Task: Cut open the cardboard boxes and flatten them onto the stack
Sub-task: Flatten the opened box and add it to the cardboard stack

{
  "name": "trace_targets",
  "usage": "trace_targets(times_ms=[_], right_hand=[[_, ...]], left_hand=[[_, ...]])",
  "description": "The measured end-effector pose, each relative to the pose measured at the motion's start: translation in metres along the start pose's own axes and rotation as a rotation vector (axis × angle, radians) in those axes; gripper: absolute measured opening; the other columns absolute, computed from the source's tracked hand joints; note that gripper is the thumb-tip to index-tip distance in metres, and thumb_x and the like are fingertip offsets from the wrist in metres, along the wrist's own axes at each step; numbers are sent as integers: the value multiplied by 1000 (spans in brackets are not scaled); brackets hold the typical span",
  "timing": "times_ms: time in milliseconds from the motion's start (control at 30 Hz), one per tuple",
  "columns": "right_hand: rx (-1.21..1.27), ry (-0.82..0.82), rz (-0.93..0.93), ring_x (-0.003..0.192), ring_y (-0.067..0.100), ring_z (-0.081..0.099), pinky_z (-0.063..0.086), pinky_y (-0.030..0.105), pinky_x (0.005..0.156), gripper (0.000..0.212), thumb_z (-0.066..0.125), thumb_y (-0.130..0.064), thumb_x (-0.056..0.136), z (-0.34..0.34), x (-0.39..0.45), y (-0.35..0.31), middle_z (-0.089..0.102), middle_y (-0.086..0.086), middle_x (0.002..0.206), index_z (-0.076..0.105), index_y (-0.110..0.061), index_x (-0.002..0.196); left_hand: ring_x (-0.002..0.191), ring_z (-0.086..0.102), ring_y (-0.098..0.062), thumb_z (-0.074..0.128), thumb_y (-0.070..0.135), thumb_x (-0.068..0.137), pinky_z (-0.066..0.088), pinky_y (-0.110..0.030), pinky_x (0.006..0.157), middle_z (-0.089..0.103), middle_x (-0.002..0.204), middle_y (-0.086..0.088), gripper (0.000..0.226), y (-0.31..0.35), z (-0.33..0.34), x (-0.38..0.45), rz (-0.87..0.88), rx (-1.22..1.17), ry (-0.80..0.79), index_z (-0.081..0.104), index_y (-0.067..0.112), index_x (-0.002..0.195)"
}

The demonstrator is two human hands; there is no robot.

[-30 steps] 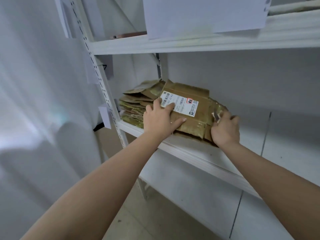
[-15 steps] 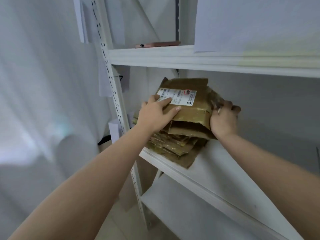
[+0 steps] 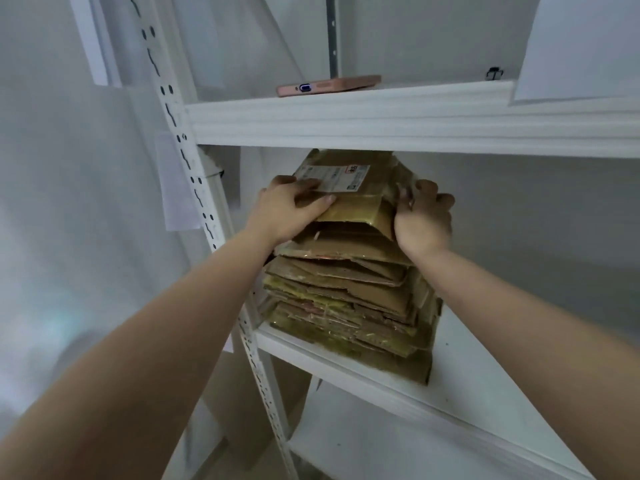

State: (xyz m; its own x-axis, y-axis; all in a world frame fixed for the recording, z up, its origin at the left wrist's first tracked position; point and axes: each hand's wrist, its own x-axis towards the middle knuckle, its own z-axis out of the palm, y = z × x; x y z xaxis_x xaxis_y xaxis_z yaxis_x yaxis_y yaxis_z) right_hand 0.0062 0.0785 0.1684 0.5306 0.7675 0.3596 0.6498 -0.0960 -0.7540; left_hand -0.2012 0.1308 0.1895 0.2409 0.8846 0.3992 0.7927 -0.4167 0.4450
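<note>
Head view: both bare arms reach up to a white metal shelf unit, slotted upright post [image 3: 194, 188] at left. A tall stack of flattened boxes [image 3: 349, 299] sits on the middle shelf [image 3: 485, 386], at its left end just beside the post, brown cardboard with yellowish tape, edges ragged and uneven. On top lies the flattened box [image 3: 360, 195] with a white shipping label [image 3: 334, 174] facing up; its far edge reaches close under the upper shelf [image 3: 381, 116]. Left hand [image 3: 287, 211] lies on the box's left near corner, fingers stretched out fairly straight over the top face and onto the label edge, thumb along the front, pressing rather than curling round it. Right hand [image 3: 424, 216] is at the box's right side, fingers bent over the edge and thumb up against the taped corner, so it grasps the box there; fingertips partly hidden behind the cardboard. On the upper shelf a pink-cased phone [image 3: 329, 85] lies flat near the front lip, left of centre. A white paper sheet [image 3: 581, 46] hangs over that shelf's right end. Another white sheet [image 3: 173, 188] hangs left of the post. A lower white shelf [image 3: 363, 441] shows below. Pale wall behind, left side blurred.
</note>
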Motion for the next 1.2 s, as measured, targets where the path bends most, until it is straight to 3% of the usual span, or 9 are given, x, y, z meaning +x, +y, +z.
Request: trace_targets(times_ms=[200,300,367,467,533,600,767,967,1200], right_hand=[[-410,-150,103,119,41,42,35,44,97,46,34,-42,99,30,-13,19,41,19,132,42,-11,133],[-471,-161,-75,134,35,31,30,47,103,42,34,-37,99,32,-9,6,33,10,146,39,-22,138],[-435,-323,-192,142,31,23,24,47,110,42,29,-38,101,37,-11,-3,26,0,155,35,-32,143],[-448,-543,-168,124,27,47,37,39,101,37,30,-37,102,51,-21,1,54,3,136,54,-29,129],[-455,-488,-150,112,28,54,41,45,97,31,34,-35,100,59,-25,13,63,4,120,60,-29,116],[-470,-407,-151,109,31,55,43,50,95,27,35,-34,99,61,-24,24,64,6,116,59,-30,111],[-614,-336,-165,134,29,30,26,58,108,36,40,-31,95,80,-36,52,41,1,140,41,-29,131],[-693,-347,-167,148,25,-2,6,60,113,64,39,-36,95,91,-39,64,5,-2,161,10,-27,151],[-695,-355,-163,148,26,1,8,62,113,60,36,-34,96,94,-36,67,7,0,161,13,-27,150]], left_hand=[[127,46,-32,50,76,79,38,-45,108,39,145,-8,76,-54,36,-5,-44,57,-279,45,33,142],[127,47,-30,51,75,79,41,-44,106,41,145,-6,75,-67,41,-5,-32,29,-326,46,33,141],[123,50,-28,52,75,77,42,-46,103,50,139,-3,71,-65,37,0,-14,85,-336,56,31,133],[131,40,-32,44,70,86,23,-58,110,55,134,-4,54,-54,34,12,31,311,-342,71,30,109],[141,26,-34,37,64,91,12,-62,112,47,144,-8,54,-44,41,19,123,398,-312,69,27,115],[147,10,-34,32,62,94,6,-60,114,29,155,-12,61,-36,57,25,204,375,-303,46,26,141],[147,-10,-35,15,77,87,-2,-62,113,-7,162,-5,73,-44,116,10,264,442,-477,-1,45,151],[147,-12,-34,11,78,85,-2,-62,112,-8,162,-4,72,-65,138,-2,272,389,-390,-5,49,149],[147,-9,-35,10,77,85,-1,-63,112,-5,162,-5,71,-66,141,1,271,390,-404,-4,48,149]])
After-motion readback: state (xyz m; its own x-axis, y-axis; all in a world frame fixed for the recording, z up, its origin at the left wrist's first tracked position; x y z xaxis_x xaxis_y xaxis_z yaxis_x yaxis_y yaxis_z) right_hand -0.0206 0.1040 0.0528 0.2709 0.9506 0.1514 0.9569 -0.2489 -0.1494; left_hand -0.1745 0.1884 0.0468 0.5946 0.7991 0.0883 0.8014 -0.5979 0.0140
